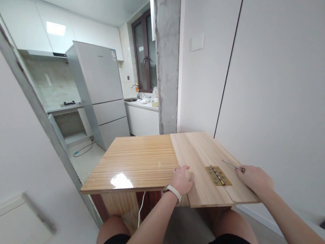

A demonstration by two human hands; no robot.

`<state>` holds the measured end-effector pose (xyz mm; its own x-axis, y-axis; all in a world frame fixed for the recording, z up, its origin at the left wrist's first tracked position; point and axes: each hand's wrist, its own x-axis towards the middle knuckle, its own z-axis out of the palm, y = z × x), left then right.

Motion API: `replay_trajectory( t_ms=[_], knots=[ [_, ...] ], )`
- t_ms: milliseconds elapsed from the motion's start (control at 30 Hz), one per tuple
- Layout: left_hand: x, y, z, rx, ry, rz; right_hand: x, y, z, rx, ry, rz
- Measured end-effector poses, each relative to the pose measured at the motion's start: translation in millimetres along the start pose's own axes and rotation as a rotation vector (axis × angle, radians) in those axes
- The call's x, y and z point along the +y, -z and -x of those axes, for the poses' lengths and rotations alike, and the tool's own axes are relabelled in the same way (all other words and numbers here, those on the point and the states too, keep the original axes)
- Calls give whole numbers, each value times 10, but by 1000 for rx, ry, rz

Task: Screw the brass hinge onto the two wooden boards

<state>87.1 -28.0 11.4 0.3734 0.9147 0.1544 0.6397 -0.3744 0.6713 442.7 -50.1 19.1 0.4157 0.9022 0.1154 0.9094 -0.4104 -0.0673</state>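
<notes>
My right hand is closed around a screwdriver, its thin metal shaft pointing left over the pale wood. A brass hinge lies across the seam between two pale wooden boards, just left of the screwdriver. My left hand, with a light-banded watch at the wrist, rests on the left board with its fingers curled in. Whatever those fingers may hold is hidden. Both boards lie at the right end of a glossy striped wooden table.
A white cable hangs at the table's front edge, above my knees. The white wall stands close on the right. Beyond the table are a grey refrigerator, a counter with a sink and a window.
</notes>
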Motion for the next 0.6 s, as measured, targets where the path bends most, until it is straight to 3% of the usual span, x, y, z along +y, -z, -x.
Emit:
replay_trajectory(
  t_ms=[333, 600],
  knots=[
    [193, -201, -129, -83, -74, 44, 459, -97, -250, -6, -41, -12],
    [147, -259, -84, -56, -102, -33, 246, -64, -230, -6, -101, 6]
  ],
)
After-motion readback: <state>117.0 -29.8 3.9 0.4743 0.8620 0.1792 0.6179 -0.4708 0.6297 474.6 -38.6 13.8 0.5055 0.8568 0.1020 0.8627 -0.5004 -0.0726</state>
